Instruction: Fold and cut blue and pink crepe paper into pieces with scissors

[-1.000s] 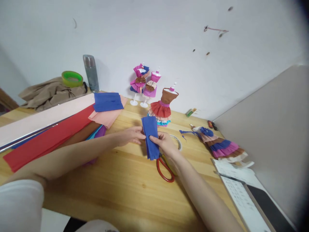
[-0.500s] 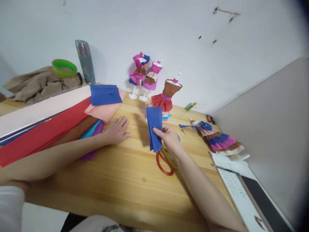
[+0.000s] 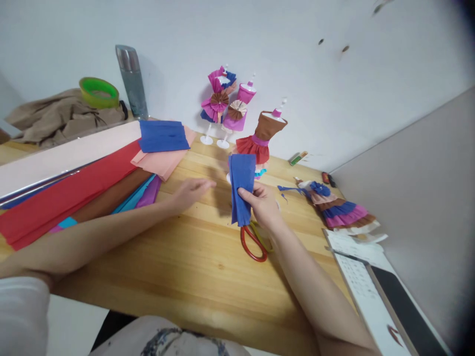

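My right hand (image 3: 265, 205) pinches a folded strip of blue crepe paper (image 3: 242, 183), thumb in front and fingers behind, holding it upright above the table. Directly below the paper, scissors with red and yellow handles (image 3: 256, 244) lie on the wood; their blades are hidden. My left hand (image 3: 193, 193) is off to the left with nothing in it, its fingers stretched loosely towards the blue paper but apart from it. Behind the paper stands a small dress form (image 3: 267, 129) in a brown top and red ruffled skirt, partly covered by the paper.
Crepe paper in red (image 3: 81, 195) and other colours covers the table's left side, with another blue piece (image 3: 163, 136) on top. At the back are a thermos (image 3: 131, 81), green tape roll (image 3: 99, 92) and two dressed forms (image 3: 218, 101). A ruffled paper dress (image 3: 339, 207) lies right.
My left hand has lifted off the table and moved right, towards the blue crepe paper. The paper in my right hand has turned slightly and shows wider. The camera view has shifted a little.
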`<state>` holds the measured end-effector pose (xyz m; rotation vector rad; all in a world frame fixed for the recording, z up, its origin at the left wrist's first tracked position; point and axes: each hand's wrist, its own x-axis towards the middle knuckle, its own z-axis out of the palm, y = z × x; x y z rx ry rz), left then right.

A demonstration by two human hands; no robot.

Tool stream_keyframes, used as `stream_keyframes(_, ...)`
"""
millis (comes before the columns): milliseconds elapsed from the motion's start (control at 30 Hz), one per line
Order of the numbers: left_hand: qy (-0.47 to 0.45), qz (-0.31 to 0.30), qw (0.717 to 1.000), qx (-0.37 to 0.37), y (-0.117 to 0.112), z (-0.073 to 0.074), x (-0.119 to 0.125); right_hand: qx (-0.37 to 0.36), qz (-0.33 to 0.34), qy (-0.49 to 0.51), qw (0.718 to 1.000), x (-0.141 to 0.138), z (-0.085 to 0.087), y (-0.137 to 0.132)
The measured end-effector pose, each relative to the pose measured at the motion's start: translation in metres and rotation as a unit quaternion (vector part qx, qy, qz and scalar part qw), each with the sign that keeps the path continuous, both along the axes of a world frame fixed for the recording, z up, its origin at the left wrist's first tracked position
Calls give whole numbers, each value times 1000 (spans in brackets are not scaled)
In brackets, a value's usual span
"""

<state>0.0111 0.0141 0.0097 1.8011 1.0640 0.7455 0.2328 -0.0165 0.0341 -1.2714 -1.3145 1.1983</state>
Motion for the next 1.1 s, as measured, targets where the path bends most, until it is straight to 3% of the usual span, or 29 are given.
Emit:
stream_keyframes(33, -46, 25, 998, -37, 5, 3, -1, -11, 0, 15, 1000, -3, -2, -1)
stream_keyframes(200, -141, -41, 980, -133, 0, 8, 8, -26, 33, 37, 998, -25, -17, -14)
stream_keyframes(333, -245, 32, 950, -189, -13, 8, 19, -27, 60, 36, 997, -39, -29, -20)
stream_keyframes(433, -306, 21, 926, -221, -17, 11, 17, -20, 35, 47, 998, -40, -35, -19)
stream_keyframes(533, -280, -1, 930, -238, -18, 8, 15, -17, 15, 63, 998, -38, -39, -17)
stream_keyframes(633, -261, 14, 935, -238, -19, -2, 16, -20, 36, 66, 997, -37, -41, -17)
stream_keyframes(833, -307, -8, 912, -270, -16, -13, 16, -11, 39, 38, 998, -35, -43, -17)
stream_keyframes(1100, -216, -29, 959, -182, -13, -25, 14, 31, 30, -25, 999, -37, -46, -18)
